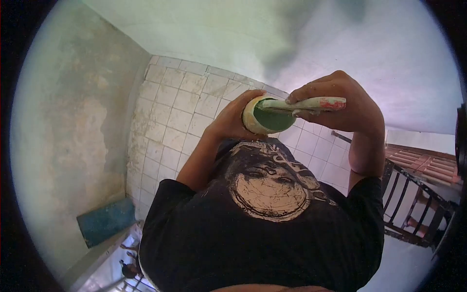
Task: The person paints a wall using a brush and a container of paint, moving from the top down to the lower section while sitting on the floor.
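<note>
My left hand (pixel 236 118) is wrapped round the side of a small round paint pot (pixel 251 120), its open top tilted toward me. Green paint (pixel 273 120) shows inside, and its rim is smeared with a pale coating. Between the fingers and thumb of my right hand (pixel 335 100) is a paintbrush (pixel 311 103) with a pale, paint-stained handle and a red patch at its end. The brush lies across the pot's mouth, its far end inside the rim. Its bristles are mostly hidden in the pot.
A pale green wall (pixel 209 34) rises ahead, and a stained wall (pixel 73 126) stands at left. White floor tiles (pixel 170 117) lie below. A blue-green panel (pixel 107 221) is at lower left. At right are a dark metal frame (pixel 406 204) and part of a person's legs (pixel 416 214).
</note>
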A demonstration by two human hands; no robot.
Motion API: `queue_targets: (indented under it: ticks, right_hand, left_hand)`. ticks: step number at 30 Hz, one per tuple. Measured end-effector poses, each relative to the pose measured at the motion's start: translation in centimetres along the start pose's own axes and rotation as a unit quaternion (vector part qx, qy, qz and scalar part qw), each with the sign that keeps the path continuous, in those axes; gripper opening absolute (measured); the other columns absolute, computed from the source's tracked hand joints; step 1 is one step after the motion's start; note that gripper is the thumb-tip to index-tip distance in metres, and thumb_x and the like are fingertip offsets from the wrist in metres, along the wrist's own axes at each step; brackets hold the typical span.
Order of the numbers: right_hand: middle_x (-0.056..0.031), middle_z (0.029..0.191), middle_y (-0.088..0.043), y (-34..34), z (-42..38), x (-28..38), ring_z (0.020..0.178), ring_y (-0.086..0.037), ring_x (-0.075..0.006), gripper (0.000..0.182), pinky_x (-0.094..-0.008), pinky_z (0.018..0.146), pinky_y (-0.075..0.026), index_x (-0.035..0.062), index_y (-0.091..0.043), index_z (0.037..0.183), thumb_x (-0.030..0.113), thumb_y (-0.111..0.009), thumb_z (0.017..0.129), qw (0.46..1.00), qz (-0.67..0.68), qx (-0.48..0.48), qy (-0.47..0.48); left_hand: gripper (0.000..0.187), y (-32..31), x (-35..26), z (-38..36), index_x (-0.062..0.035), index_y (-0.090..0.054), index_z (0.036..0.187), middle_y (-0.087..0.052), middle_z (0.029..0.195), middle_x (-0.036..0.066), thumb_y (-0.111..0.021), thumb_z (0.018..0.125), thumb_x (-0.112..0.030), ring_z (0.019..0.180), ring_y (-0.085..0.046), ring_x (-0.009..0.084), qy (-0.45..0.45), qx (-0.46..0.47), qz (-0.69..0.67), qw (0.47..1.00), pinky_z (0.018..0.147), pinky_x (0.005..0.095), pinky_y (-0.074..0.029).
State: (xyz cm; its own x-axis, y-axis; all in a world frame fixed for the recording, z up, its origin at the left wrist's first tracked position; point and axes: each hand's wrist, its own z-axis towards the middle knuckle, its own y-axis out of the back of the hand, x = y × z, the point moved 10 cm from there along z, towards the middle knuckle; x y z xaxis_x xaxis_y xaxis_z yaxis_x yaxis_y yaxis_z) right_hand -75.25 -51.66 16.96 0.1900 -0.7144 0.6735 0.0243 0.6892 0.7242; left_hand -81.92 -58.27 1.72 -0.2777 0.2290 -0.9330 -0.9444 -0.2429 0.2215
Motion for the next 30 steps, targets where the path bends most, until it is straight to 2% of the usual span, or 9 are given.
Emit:
queue_targets:
  ticks: [8, 12, 18, 20, 26, 30]
  right_hand:
    - [-0.0115, 0.074, -0.067, -2.1, 4.5, 0.1, 0.062, -0.066, -0.0200, 0.025, -0.0272, 0.056, -0.052, 0.0035, -0.065, 0.092, 0.005, -0.071, 0.067, 0.996, -0.040, -0.026, -0.072]
    - [-0.0112, 0.074, -0.067, -3.4, 6.4, 0.3, 0.062, -0.066, -0.0201, 0.025, -0.0271, 0.057, -0.052, 0.0035, -0.065, 0.091, 0.005, -0.071, 0.068, 0.994, -0.045, -0.023, -0.099]
    - [-0.0111, 0.076, -0.067, -4.3, 7.0, 0.6, 0.064, -0.067, -0.0200, 0.026, -0.0275, 0.057, -0.052, 0.0040, -0.065, 0.092, 0.005, -0.071, 0.067, 0.991, -0.063, -0.021, -0.116]
    - [-0.0115, 0.077, -0.067, -5.1, 7.4, 0.3, 0.065, -0.067, -0.0201, 0.027, -0.0279, 0.058, -0.052, 0.0040, -0.065, 0.092, 0.004, -0.072, 0.066, 0.992, 0.001, -0.012, -0.127]
    - [-0.0124, 0.081, -0.067, -5.8, 7.4, 1.4, 0.067, -0.067, -0.0212, 0.030, -0.0285, 0.059, -0.052, 0.0034, -0.065, 0.094, 0.004, -0.072, 0.065, 0.991, -0.064, -0.036, -0.111]
    - [-0.0126, 0.081, -0.067, -6.7, 7.6, 2.0, 0.068, -0.067, -0.0218, 0.031, -0.0289, 0.059, -0.052, 0.0029, -0.064, 0.094, 0.004, -0.072, 0.065, 0.991, -0.043, -0.032, -0.123]
  left_hand:
    - [0.090, 4.3, 1.5, 0.1, -0.0055, -0.040, 0.124, -0.050, 0.117, 0.014, -0.085, 0.049, -0.023, 0.107, -0.051, 0.0283, -0.040, 0.065, -0.028, 0.997, 0.091, 0.0360, -0.042]
    - [0.091, 5.4, 2.3, -0.4, -0.0049, -0.039, 0.125, -0.050, 0.117, 0.014, -0.085, 0.048, -0.023, 0.107, -0.051, 0.0284, -0.024, 0.092, -0.043, 0.995, 0.091, 0.0361, -0.042]
    - [0.092, 6.1, 2.5, -0.8, -0.0049, -0.039, 0.125, -0.050, 0.116, 0.014, -0.085, 0.047, -0.024, 0.107, -0.051, 0.0276, -0.027, 0.086, -0.051, 0.995, 0.091, 0.0355, -0.042]
    - [0.092, 6.4, 3.6, -1.1, -0.0050, -0.039, 0.125, -0.050, 0.116, 0.014, -0.086, 0.047, -0.023, 0.107, -0.051, 0.0271, -0.007, 0.089, -0.080, 0.993, 0.092, 0.0351, -0.041]
    - [0.095, 7.1, 3.6, -2.3, -0.0059, -0.038, 0.127, -0.049, 0.117, 0.013, -0.086, 0.047, -0.023, 0.108, -0.050, 0.0276, -0.019, 0.088, -0.053, 0.995, 0.093, 0.0354, -0.040]
    - [0.096, 7.0, 3.9, -3.3, -0.0059, -0.037, 0.127, -0.049, 0.118, 0.013, -0.086, 0.047, -0.024, 0.109, -0.050, 0.0277, -0.006, 0.086, -0.097, 0.992, 0.093, 0.0357, -0.040]
